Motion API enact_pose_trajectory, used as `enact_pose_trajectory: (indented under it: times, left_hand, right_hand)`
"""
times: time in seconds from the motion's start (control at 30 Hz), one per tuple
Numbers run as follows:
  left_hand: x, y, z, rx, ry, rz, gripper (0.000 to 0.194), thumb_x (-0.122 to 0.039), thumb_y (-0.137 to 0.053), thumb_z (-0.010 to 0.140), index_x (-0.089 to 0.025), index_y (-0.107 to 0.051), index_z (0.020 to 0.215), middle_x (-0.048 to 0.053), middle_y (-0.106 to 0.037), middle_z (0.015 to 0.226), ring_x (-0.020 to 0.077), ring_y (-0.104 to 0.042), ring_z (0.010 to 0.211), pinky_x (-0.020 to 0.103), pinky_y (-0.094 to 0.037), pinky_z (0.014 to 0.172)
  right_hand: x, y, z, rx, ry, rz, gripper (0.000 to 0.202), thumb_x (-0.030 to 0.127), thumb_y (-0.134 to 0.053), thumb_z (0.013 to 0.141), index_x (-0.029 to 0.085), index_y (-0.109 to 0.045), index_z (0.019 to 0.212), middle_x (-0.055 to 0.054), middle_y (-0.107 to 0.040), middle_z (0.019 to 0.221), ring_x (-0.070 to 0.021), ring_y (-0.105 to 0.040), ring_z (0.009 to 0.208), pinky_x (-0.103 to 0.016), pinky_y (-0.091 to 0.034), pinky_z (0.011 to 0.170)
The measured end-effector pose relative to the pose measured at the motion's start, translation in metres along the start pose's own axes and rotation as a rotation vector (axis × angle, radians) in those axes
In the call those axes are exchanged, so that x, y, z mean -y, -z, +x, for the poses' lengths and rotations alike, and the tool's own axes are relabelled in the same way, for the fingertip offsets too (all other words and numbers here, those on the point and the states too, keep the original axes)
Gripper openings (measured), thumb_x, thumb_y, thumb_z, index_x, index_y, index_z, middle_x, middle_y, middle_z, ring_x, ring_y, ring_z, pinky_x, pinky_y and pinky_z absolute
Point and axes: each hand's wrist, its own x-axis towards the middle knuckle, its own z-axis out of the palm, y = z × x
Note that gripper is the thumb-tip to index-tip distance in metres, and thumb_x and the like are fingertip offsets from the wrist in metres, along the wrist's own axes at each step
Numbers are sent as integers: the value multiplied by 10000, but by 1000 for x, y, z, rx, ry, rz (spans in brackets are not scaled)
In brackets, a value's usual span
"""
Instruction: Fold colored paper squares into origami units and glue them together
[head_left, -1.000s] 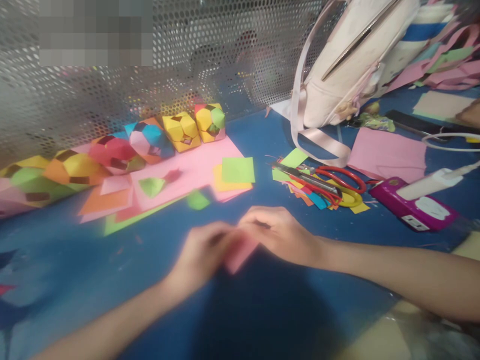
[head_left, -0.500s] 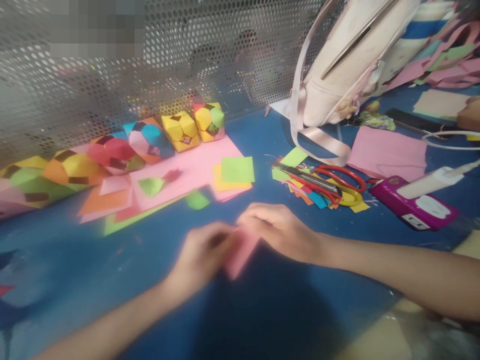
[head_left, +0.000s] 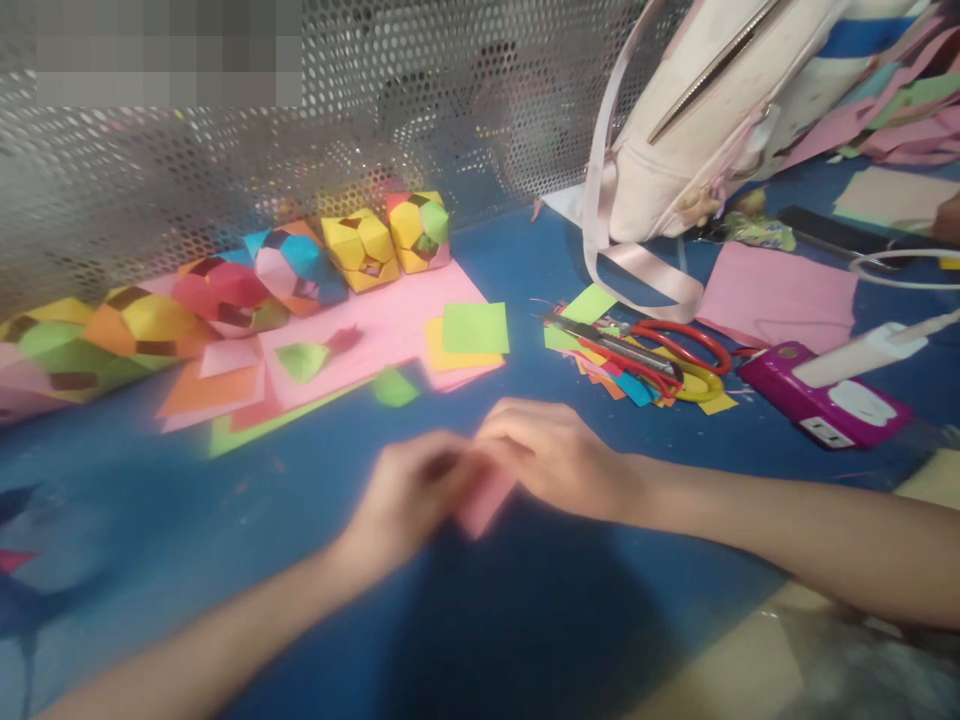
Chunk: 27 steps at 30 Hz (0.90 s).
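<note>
Pink paper piece (head_left: 486,505), small, sits just below frame center, between both hands over the blue surface (head_left: 300,520); can't tell if it touches down. Left hand (head_left: 412,490) clamped on its left side, blurred; right hand (head_left: 551,460) clamped on its upper right, fingers of both close together. From the piece: green square (head_left: 475,328) at 12 o'clock, overlapping a yellow one (head_left: 433,345); folded green piece (head_left: 394,387) at 11; row of paper balls (head_left: 360,250) from 9:30 to 11; red-handled scissors (head_left: 686,333) on scraps (head_left: 636,387) around 2; purple power strip (head_left: 806,400) near 2:30.
</note>
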Motion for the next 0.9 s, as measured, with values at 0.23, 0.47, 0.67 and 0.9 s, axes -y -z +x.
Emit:
enact_pose_trajectory:
  times: [0.23, 0.47, 0.67, 0.9]
  left_hand:
    - [1, -1, 0, -82, 20, 43, 182, -312, -552, 818, -174, -666, 788, -1, -693, 671, 120, -611, 575, 195, -462, 517]
    - [-1, -2, -1, -106, -20, 77, 169, -278, -550, 820, -179, -684, 793, -3, -703, 695, 119, -626, 609, 192, -472, 561]
    - [-8, 3, -1, -114, 56, 8, 224, -292, -511, 842, -194, -694, 926, 16, -731, 892, 157, -662, 780, 220, -505, 686]
    - [-7, 4, -1, -194, 81, 86, 205, -288, -536, 815, -170, -673, 720, -8, -675, 631, 124, -607, 587, 209, -459, 557]
  right_hand:
    - [-1, 3, 3, -40, -6, 3, 156, 169, -456, 889, 156, -563, 777, -49, -613, 733, -135, -568, 693, -254, -456, 650]
    - [-2, -1, 1, -15, -72, 65, 155, 143, -500, 865, 133, -595, 743, -43, -615, 703, -117, -565, 654, -231, -449, 616]
    - [-5, 1, 5, -96, -230, 75, 119, 96, -563, 803, 142, -607, 702, -4, -623, 683, -94, -563, 639, -197, -438, 603]
    - [-4, 1, 6, -117, -240, 58, 122, 91, -566, 797, 144, -604, 694, 0, -626, 691, -92, -573, 655, -194, -448, 620]
